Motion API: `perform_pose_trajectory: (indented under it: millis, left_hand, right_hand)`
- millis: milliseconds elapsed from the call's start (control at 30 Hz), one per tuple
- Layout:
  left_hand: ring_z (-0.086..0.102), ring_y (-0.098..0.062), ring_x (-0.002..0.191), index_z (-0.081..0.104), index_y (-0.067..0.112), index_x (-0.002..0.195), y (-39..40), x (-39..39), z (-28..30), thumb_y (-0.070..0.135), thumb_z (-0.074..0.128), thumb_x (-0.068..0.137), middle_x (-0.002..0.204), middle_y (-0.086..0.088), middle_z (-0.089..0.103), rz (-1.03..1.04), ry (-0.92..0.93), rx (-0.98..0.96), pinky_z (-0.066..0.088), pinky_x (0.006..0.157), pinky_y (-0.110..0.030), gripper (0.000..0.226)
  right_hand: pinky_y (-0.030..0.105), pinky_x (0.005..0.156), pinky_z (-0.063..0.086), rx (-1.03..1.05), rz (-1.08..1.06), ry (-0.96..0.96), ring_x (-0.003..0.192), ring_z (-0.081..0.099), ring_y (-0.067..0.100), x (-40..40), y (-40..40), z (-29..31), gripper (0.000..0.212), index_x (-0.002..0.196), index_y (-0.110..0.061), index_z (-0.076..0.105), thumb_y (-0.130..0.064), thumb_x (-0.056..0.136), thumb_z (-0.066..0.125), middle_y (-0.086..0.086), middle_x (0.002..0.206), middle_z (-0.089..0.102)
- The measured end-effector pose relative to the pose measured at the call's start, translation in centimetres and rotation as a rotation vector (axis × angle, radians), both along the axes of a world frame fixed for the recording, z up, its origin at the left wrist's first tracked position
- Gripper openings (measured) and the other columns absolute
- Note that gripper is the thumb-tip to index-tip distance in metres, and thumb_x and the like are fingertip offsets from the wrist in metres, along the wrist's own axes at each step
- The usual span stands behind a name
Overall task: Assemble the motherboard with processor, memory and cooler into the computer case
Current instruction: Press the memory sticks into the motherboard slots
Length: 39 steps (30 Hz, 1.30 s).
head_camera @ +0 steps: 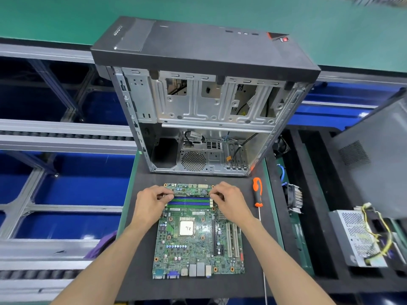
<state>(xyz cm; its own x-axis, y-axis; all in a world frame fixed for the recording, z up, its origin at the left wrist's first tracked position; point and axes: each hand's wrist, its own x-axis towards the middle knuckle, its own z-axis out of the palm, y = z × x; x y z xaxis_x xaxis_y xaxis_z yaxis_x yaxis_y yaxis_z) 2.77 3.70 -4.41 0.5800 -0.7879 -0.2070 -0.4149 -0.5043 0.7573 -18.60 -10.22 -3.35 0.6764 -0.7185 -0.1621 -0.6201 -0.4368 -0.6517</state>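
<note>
The left hand point(152, 202) and right hand point(229, 200) pinch opposite ends of the memory slots point(189, 201) with curled fingers. The motherboard point(198, 234) lies flat before the open computer case point(204, 119).

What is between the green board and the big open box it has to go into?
Nothing visible. The green board lies flat on the dark mat, and the open computer case stands just behind it with only bare mat between. The orange screwdriver lies off to the right side, out of the way. Both hands' fingers are at the board's memory slots.

Head view, steeply down, close.
</note>
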Motion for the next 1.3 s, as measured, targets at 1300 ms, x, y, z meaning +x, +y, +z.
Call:
perform_pose_trajectory:
  millis: [1300]
  left_hand:
    - [0.072,-0.02,0.066,0.071,0.003,0.082,-2.0,1.1,1.6,0.024,0.099,0.052,0.076,-0.009,0.074,0.533,0.53,0.28,0.059,0.051,-0.029,0.046]
  right_hand:
    - [0.033,0.075,0.059,0.502,-0.621,0.239,0.057,0.07,0.01,3.2,0.0,2.4,0.035,0.077,-0.006,0.074,-0.038,0.07,0.086,0.003,0.053,0.069]
